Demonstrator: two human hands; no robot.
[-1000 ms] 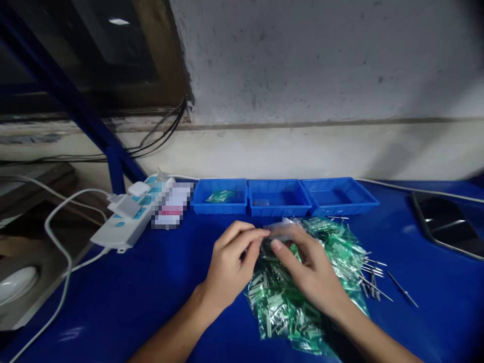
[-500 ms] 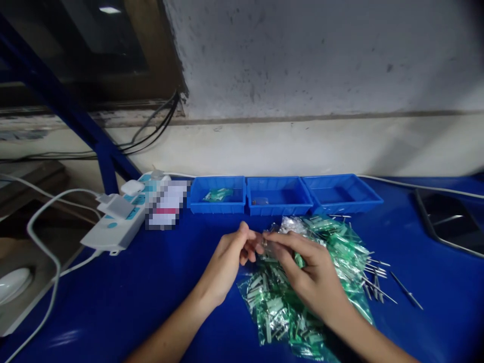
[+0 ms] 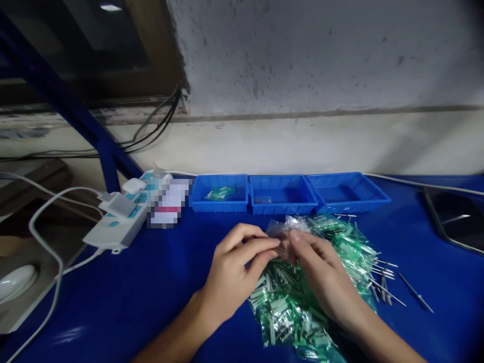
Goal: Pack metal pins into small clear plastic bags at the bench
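Observation:
Fingertips of my left hand [image 3: 242, 267] pinch small brownish metal pieces at the upper left of the pile. Close beside it, my right hand [image 3: 325, 272] is closed on a small clear plastic bag [image 3: 282, 242], its thumb and fingers pressed together. The two hands nearly meet, and the bag's contents are partly hidden by fingers. Below and behind them spreads a heap of green and clear plastic packets [image 3: 298, 312] holding metal pieces. Loose metal rods [image 3: 383, 282] lie at the right edge of the heap.
Three blue trays stand in a row: the left tray [image 3: 220, 206] holds green packets, the middle tray [image 3: 283, 207] a small clear packet, then the right tray [image 3: 351, 205]. A power strip [image 3: 117, 229] lies left, a dark phone-like device [image 3: 454, 217] right.
My left hand has turned palm-down and moved right, its fingers now pinching the small pieces. My right hand has shifted slightly right. The view has shifted a little.

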